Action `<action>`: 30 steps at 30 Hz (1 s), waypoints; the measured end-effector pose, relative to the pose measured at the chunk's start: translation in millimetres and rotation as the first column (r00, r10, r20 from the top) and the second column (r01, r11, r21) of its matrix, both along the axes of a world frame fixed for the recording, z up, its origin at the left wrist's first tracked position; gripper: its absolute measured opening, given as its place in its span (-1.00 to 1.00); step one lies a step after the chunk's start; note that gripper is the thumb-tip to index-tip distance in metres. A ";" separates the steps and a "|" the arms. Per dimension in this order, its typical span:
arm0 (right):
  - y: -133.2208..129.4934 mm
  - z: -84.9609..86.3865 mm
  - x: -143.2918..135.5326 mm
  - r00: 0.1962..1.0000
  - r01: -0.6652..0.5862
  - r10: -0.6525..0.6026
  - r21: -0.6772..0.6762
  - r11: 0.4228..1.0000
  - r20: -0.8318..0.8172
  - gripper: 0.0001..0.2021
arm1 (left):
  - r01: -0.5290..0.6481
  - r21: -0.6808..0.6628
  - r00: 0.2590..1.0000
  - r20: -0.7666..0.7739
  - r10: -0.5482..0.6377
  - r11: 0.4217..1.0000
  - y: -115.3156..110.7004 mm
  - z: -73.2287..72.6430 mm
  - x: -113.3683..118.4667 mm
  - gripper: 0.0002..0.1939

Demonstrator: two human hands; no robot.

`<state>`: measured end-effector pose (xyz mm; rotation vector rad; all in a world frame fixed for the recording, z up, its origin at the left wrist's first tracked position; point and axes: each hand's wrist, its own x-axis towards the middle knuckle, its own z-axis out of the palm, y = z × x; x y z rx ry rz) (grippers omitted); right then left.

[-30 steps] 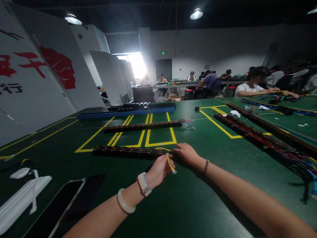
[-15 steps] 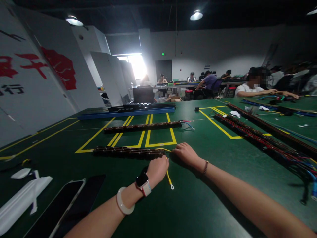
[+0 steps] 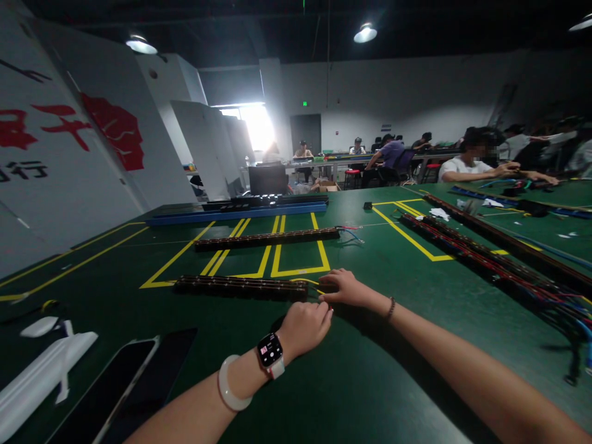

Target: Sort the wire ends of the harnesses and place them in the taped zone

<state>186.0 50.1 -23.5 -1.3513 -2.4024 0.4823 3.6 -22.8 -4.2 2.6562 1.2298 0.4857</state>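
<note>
A long dark strip (image 3: 240,287) with rows of small shiny spots lies on the green table, and a yellow wire (image 3: 303,280) comes from its right end. Just below and right of that end is my left hand (image 3: 305,327), fingers closed; a small reddish tip shows at its fingertips. My right hand (image 3: 345,287) is beside it, fingers bent together around the yellow wire's end area. What exactly each hand pinches is too small to make out. Farther back lies a second dark strip (image 3: 268,237) with red and blue wires at its right end.
Blue and black rails (image 3: 240,213) lie at the table's far edge. Wired strips (image 3: 481,256) stretch along the right. At the lower left are a white wrapped piece (image 3: 46,376) and dark flat trays (image 3: 148,382). A person (image 3: 476,157) in white works at the far right.
My left hand has moved right and slightly down, its wrist turned so the watch face shows lit. My right hand's fingers have come closer to it. The yellow wire's ring end is no longer visible.
</note>
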 end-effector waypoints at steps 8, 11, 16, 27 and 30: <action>2.5 11.0 0.2 0.997 -0.071 0.061 -0.221 0.973 -0.052 -0.60 | 0.071 -0.227 0.952 0.305 0.002 0.971 -2.9 0.1 0.9 -0.66; 2.4 6.9 -0.3 0.995 -0.091 0.081 -0.221 0.971 -0.054 -0.71 | 0.068 -0.478 0.886 0.432 0.167 0.876 -1.4 -1.1 4.7 -0.61; -5.8 10.9 -6.1 0.997 -0.052 0.044 -0.142 0.988 -0.060 -0.84 | 0.249 -0.818 0.619 0.546 0.565 0.518 5.6 -9.4 10.7 -0.60; -43.6 26.1 -34.2 0.862 -0.226 -0.007 0.398 0.889 0.506 -0.84 | 0.546 -0.761 0.190 0.519 0.834 0.349 19.8 -16.9 7.6 -0.80; -54.0 22.9 -41.2 0.835 -0.270 -0.001 0.413 0.870 0.550 -0.80 | 0.505 -0.786 0.175 0.498 0.849 0.356 21.0 -18.5 8.5 -0.89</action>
